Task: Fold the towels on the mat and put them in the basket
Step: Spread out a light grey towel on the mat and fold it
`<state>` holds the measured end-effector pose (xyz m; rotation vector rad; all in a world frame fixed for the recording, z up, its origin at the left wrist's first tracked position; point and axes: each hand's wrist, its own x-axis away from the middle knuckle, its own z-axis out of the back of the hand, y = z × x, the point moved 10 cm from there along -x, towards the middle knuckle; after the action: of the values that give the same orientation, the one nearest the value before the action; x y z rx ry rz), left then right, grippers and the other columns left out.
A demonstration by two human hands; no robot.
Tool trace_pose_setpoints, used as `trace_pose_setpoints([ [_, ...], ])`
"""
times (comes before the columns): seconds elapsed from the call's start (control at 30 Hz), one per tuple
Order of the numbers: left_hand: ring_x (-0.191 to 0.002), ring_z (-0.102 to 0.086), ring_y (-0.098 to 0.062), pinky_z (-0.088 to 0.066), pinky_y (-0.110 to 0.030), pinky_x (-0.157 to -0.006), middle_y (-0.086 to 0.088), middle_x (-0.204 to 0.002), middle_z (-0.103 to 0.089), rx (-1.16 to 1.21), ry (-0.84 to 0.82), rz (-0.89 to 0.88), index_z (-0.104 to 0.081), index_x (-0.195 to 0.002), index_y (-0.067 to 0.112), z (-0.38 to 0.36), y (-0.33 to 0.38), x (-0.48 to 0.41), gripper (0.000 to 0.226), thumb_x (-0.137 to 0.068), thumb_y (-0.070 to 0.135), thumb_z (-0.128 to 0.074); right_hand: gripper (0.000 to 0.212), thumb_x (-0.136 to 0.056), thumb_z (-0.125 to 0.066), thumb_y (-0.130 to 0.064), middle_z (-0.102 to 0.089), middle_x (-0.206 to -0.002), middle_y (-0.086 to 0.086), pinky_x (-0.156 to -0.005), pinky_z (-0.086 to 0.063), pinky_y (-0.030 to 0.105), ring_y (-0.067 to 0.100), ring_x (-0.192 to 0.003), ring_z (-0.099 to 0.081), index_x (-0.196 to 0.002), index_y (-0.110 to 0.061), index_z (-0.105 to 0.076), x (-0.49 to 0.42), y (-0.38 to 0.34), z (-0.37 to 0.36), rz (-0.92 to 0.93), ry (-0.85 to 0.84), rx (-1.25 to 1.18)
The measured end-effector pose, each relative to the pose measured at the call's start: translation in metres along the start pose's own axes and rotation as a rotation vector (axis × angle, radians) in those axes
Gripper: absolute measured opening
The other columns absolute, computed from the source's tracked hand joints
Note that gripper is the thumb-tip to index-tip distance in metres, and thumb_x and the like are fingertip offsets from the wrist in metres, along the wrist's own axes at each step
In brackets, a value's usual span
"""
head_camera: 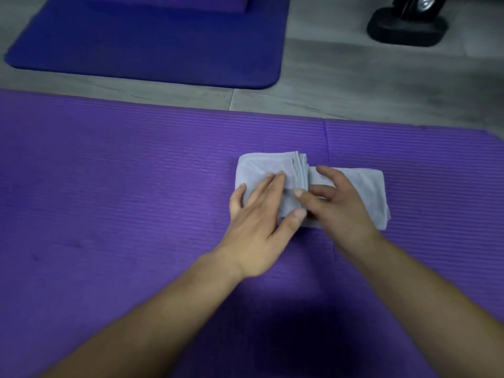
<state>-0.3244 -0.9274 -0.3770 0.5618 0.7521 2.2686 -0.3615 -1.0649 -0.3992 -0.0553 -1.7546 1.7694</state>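
A grey towel (313, 186), partly folded, lies on the purple ribbed mat (122, 186), right of its middle. The left hand (261, 214) presses flat on the thicker folded left part, fingers straight and slightly spread, thumb at the towel's near edge. The right hand (335, 203) arches over the thinner right part, fingers loosely bent and apart, thumb tip touching the layered fold. Beyond, on the grey floor (354, 83), lie a dark blue mat (150, 47) and a black stand base (406, 28).
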Motion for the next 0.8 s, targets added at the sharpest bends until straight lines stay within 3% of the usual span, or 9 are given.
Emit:
trace_pose_setpoints([
  [0.1,-0.151,-0.006,0.001,-0.009,-0.039,-0.119,0.011,-0.168,-0.020,-0.076,0.119,-0.031,-0.033,-0.157,0.024,0.018,-0.007,-0.009,0.073,-0.096,0.060,-0.016,0.068,-0.085,-0.080,-0.015,-0.066,-0.114,-0.004,-0.075,-0.059,0.022,0.008,-0.092,-0.072,-0.139,-0.038,-0.045,-0.003,-0.002,0.000,0.106,0.009,0.073],
  [0.17,-0.153,-0.004,-0.007,-0.011,-0.038,-0.115,0.008,-0.170,-0.012,-0.140,0.162,-0.004,-0.036,-0.156,0.029,0.027,-0.021,-0.016,0.068,-0.096,0.057,-0.018,0.067,-0.088,-0.077,-0.014,-0.064,-0.115,-0.008,-0.073,-0.055,0.016,0.002,-0.088,-0.070,-0.141,-0.038,-0.046,-0.006,-0.002,-0.004,0.174,-0.004,0.180],
  [0.23,-0.156,0.011,-0.012,-0.001,-0.041,-0.120,0.004,-0.172,0.005,-0.243,0.108,0.034,-0.024,-0.160,0.034,0.023,-0.035,-0.023,0.071,-0.095,0.060,-0.013,0.066,-0.089,-0.075,-0.017,-0.062,-0.120,-0.007,-0.080,-0.057,0.020,0.004,-0.089,-0.069,-0.145,-0.037,-0.045,-0.008,0.000,-0.008,0.222,-0.014,0.290],
  [0.33,-0.153,0.028,-0.018,0.011,-0.048,-0.125,0.004,-0.169,0.022,-0.316,0.016,0.041,-0.009,-0.162,0.039,0.010,-0.042,-0.029,0.063,-0.102,0.057,-0.018,0.076,-0.090,-0.072,-0.021,-0.054,-0.131,-0.004,-0.096,-0.056,0.037,0.013,-0.106,-0.064,-0.152,-0.042,-0.033,-0.006,0.003,-0.011,0.282,-0.019,0.404],
  [0.43,-0.151,0.032,-0.019,0.008,-0.048,-0.126,0.006,-0.168,0.025,-0.297,-0.013,0.045,-0.007,-0.162,0.041,0.005,-0.041,-0.032,0.059,-0.106,0.049,-0.026,0.072,-0.095,-0.066,-0.020,-0.035,-0.152,-0.001,-0.114,-0.036,0.028,0.014,-0.133,-0.042,-0.156,-0.035,-0.031,0.007,-0.008,-0.013,0.439,0.029,0.661],
  [0.53,-0.150,0.033,-0.018,-0.001,-0.047,-0.127,0.008,-0.168,0.023,-0.286,-0.022,0.045,-0.010,-0.162,0.040,0.004,-0.041,-0.033,0.059,-0.106,0.048,-0.029,0.058,-0.101,-0.051,-0.029,-0.009,-0.168,0.000,-0.121,-0.014,0.037,0.023,-0.153,-0.013,-0.156,-0.028,-0.034,0.017,-0.023,-0.029,0.603,0.017,0.948],
  [0.67,-0.150,0.034,-0.013,-0.006,-0.044,-0.127,0.009,-0.168,0.022,-0.228,-0.037,0.022,-0.009,-0.161,0.039,0.004,-0.044,-0.034,0.062,-0.105,0.046,-0.034,0.066,-0.101,-0.006,-0.048,0.009,-0.169,-0.004,-0.126,-0.004,0.047,0.018,-0.156,0.010,-0.161,-0.022,-0.010,0.003,0.000,-0.044,0.473,-0.141,1.199],
  [0.8,-0.151,0.028,-0.008,0.004,-0.025,-0.121,0.008,-0.169,0.018,-0.075,0.025,0.026,-0.012,-0.163,0.028,0.008,-0.046,-0.031,0.073,-0.102,0.045,-0.050,0.070,-0.098,0.006,-0.052,0.020,-0.167,-0.001,-0.125,0.009,0.046,0.019,-0.154,0.020,-0.160,-0.019,0.010,-0.007,0.018,-0.039,0.409,-0.153,1.312],
])
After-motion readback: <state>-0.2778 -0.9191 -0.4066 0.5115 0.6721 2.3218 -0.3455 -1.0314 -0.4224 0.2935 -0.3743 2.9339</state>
